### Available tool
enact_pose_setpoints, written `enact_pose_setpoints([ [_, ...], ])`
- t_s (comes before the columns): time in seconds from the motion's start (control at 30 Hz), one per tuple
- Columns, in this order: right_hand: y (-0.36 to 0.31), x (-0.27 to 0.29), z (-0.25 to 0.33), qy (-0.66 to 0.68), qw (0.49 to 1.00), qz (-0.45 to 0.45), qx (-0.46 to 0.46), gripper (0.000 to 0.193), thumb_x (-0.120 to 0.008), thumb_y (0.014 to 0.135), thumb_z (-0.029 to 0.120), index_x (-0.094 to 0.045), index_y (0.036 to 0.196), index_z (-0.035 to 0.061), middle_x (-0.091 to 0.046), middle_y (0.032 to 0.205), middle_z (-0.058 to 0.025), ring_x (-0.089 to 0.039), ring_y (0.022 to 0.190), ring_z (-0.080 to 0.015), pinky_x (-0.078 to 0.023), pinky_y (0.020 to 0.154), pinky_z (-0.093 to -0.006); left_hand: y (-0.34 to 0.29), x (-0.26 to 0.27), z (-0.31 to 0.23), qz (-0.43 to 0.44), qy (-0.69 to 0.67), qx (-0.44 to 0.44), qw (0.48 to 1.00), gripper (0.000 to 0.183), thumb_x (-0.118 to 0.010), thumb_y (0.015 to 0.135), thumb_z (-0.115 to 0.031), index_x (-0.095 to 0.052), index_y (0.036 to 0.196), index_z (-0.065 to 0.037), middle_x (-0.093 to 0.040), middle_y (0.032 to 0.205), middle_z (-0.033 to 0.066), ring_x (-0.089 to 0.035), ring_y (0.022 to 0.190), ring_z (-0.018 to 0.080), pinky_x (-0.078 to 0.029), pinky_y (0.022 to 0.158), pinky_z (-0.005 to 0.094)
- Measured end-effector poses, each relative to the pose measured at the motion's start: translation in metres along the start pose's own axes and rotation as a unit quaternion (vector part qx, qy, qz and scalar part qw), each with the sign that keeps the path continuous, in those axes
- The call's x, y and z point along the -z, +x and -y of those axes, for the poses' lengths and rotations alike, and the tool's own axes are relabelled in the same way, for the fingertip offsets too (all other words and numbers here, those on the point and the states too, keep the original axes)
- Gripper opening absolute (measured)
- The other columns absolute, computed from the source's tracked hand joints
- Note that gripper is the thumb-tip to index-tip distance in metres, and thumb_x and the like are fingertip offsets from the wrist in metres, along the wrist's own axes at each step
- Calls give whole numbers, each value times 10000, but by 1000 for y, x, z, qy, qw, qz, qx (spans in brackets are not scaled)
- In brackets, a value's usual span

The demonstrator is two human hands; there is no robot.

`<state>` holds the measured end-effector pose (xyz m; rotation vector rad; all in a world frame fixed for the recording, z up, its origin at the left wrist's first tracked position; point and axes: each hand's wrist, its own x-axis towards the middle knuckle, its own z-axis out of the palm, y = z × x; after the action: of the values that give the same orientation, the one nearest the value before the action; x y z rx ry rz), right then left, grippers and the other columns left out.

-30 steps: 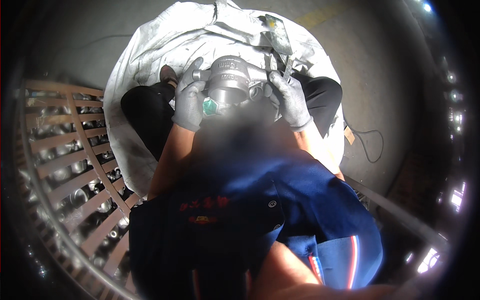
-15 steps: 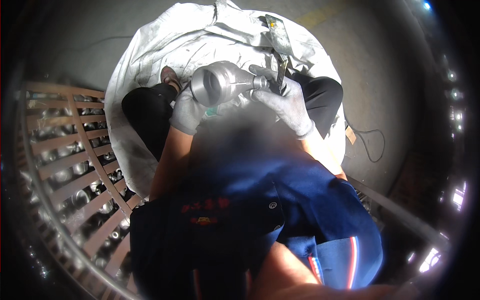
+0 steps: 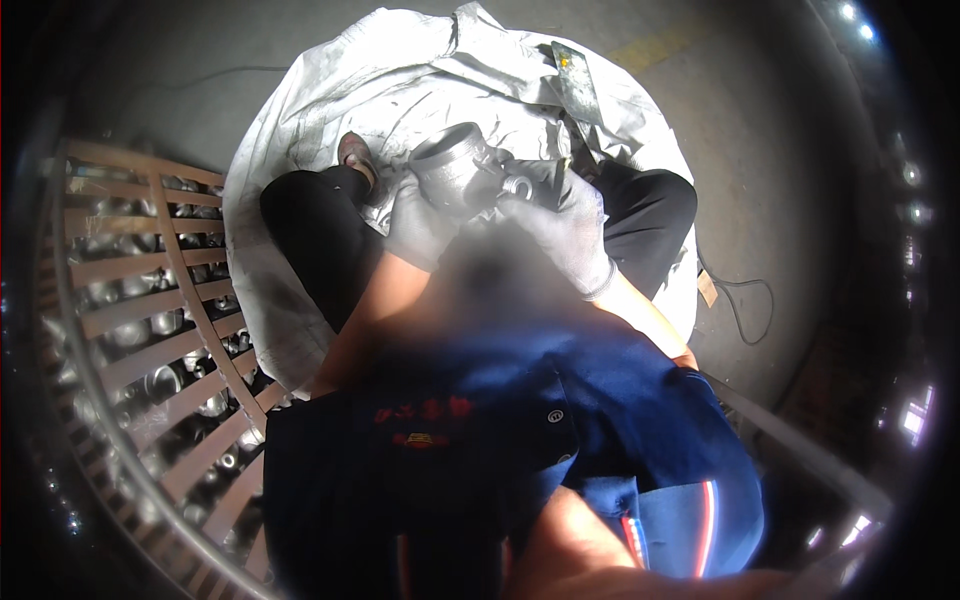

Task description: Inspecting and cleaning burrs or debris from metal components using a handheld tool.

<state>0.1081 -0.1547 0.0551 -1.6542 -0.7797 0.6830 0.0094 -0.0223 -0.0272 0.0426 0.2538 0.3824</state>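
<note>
A grey metal pipe fitting [image 3: 458,175] with a wide round mouth and a narrow, ring-like end is held up over the white sheet, between my knees. My left hand [image 3: 418,222], in a pale work glove, wraps the wide body from the left and below. The mouth faces up and away to the left. My right hand [image 3: 568,230], gloved too and soiled dark at the fingers, is closed round a dark, flat tool [image 3: 563,172] whose kind I cannot make out. Its thumb lies by the fitting's narrow end [image 3: 518,187]. Blur hides the area just below.
The white sheet [image 3: 290,235] spreads under my legs. A flat, smudged plate [image 3: 575,82] lies at its far right. On the left stands a brown slatted metal crate [image 3: 185,250] holding several metal fittings. A thin cable [image 3: 770,310] lies on the floor at right.
The fitting has turned, so its wide mouth tips up and away rather than facing me. My left hand has shifted right and down round it; the right hand stays at the narrow end.
</note>
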Motion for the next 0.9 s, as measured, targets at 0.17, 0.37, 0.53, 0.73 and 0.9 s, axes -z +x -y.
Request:
enact_pose_setpoints([
  [0.17, -4, -2, 2, -14, 987, 100, 124, 391, -699, 755, 66, -575, 1114, -26, -628, 891, -16, -554, 804, -46, -470, 722, -207, 0, -4, -3, 49, -30, 71, 996, 464, -401, 886, -407, -502, 1158, -46, -553, 1073, 151, -554, 939, 276, -461, 823, 432],
  [0.37, 2, -3, -1, 108, 993, 45, 14, 336, -674, 785, 69, -576, 1091, -28, -621, 860, -27, -559, 759, -53, -472, 668, -192, -14, -29, 9, 131, -95, 52, 985, 540, -346, 907, -517, -474, 1226, -100, -527, 1190, 116, -532, 1053, 284, -462, 843, 467],
  [0.53, 1, -3, 6, 172, 977, 126, 5, 352, -600, 839, 112, -528, 1149, -40, -599, 921, -33, -535, 868, -64, -443, 747, -213, -12, -18, 11, 107, -108, 63, 986, 532, -383, 882, -523, -461, 1249, -145, -491, 1234, 127, -488, 1121, 282, -465, 838, 456],
  [0.73, -2, 31, -12, 58, 990, 112, 57, 489, -482, 902, 139, -343, 1332, -47, -457, 1292, -189, -503, 1090, -197, -381, 939, -310, -14, -29, 9, 55, -142, 26, 988, 599, -456, 826, -521, -430, 1262, -111, -460, 1266, 165, -462, 1137, 368, -421, 878, 577],
  [0.9, 0, 32, -5, -100, 976, 104, 161, 392, -485, 864, 6, -469, 1256, -11, -562, 1167, -157, -559, 1019, -228, -433, 880, -312, -16, -19, 0, -9, -137, 32, 990, 596, -468, 824, -513, -424, 1266, -116, -451, 1275, 168, -446, 1152, 377, -396, 897, 601],
])
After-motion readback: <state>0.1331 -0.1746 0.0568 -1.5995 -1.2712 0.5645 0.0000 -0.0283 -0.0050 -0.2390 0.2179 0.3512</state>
